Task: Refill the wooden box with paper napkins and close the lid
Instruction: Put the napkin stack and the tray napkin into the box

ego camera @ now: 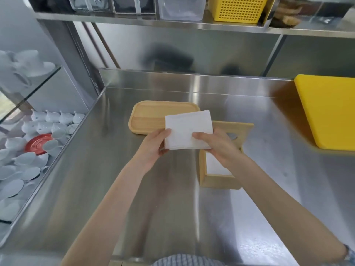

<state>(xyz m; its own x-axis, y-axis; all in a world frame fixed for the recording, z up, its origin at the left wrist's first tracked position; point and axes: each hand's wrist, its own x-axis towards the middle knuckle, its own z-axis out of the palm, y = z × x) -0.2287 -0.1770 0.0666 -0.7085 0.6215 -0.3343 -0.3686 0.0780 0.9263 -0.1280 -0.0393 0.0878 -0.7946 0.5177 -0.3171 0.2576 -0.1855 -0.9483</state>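
Observation:
A stack of white paper napkins (188,129) is held above the steel counter by both hands. My left hand (155,144) grips its left edge and my right hand (217,144) grips its right side. Below my right hand stands the open wooden box (217,181), with white napkins (216,166) inside. Its lid (238,129), with an oval slot, stands tilted up at the box's far end, partly hidden by my right hand.
A wooden tray (149,116) lies on the steel counter (115,179) behind the napkins. A yellow cutting board (330,110) sits at the right. White cups and a red saucer (37,144) lie below the counter's left edge. A yellow basket (237,8) stands on the shelf above.

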